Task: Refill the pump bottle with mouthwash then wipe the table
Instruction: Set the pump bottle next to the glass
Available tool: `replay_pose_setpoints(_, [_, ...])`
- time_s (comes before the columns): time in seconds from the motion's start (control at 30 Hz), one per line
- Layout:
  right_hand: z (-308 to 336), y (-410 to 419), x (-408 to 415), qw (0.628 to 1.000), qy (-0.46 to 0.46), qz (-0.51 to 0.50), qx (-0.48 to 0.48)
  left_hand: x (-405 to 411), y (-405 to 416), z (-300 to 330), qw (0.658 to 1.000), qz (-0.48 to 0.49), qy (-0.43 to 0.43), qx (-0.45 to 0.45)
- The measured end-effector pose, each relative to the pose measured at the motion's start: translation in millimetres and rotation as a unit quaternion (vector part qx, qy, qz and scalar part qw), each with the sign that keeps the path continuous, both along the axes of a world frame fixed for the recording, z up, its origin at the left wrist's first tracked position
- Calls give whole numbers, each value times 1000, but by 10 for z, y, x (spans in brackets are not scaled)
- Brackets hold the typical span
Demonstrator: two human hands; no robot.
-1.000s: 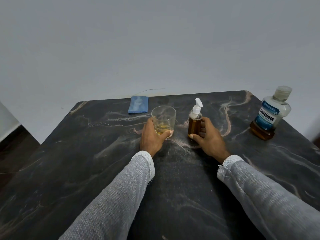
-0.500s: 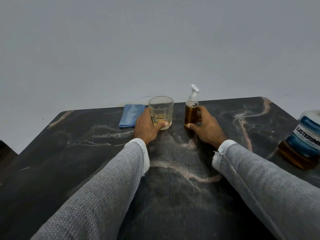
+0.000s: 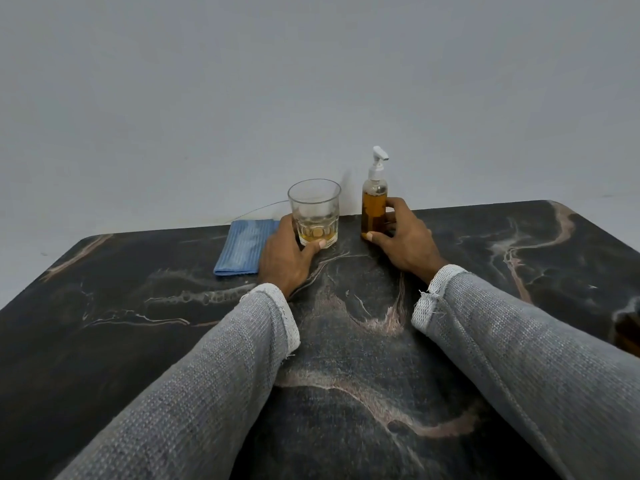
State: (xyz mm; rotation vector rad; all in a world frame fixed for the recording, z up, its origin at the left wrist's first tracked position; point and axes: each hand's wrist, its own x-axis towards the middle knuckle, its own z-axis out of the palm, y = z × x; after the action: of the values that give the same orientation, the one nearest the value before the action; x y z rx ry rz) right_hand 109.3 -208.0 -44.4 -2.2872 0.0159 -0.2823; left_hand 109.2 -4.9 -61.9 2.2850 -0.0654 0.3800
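Observation:
A small clear pump bottle [image 3: 373,206] with a white pump head stands upright near the table's far edge, nearly full of amber liquid. My right hand [image 3: 403,242] is wrapped around its lower half. To its left stands a clear glass tumbler [image 3: 314,209] with a little amber liquid at the bottom, and my left hand [image 3: 285,259] holds it at the base. A folded blue cloth [image 3: 242,245] lies flat just left of the glass, partly behind my left hand. The mouthwash bottle [image 3: 628,327] shows only as a dark sliver at the right frame edge.
The dark marble table [image 3: 138,323] ends at a plain grey wall just behind the glass and bottle. Both grey knit sleeves stretch across the near half of the tabletop. A thin wire runs along the wall behind the cloth.
The glass and pump bottle have slid away from me toward the far edge, both hands still on them. The view has shifted, so the mouthwash bottle has almost left the frame at the right.

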Motion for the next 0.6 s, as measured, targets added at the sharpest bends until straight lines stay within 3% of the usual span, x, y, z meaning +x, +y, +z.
replay_pose_setpoints(0.3, [-74,12,39,1000,-17,-19,-1,40,-23,-44,999,22,-2,24])
replay_pose_setpoints(0.6, [-119,39,143,994,-17,-59,-90,49,-36,-42,998,42,2,44])
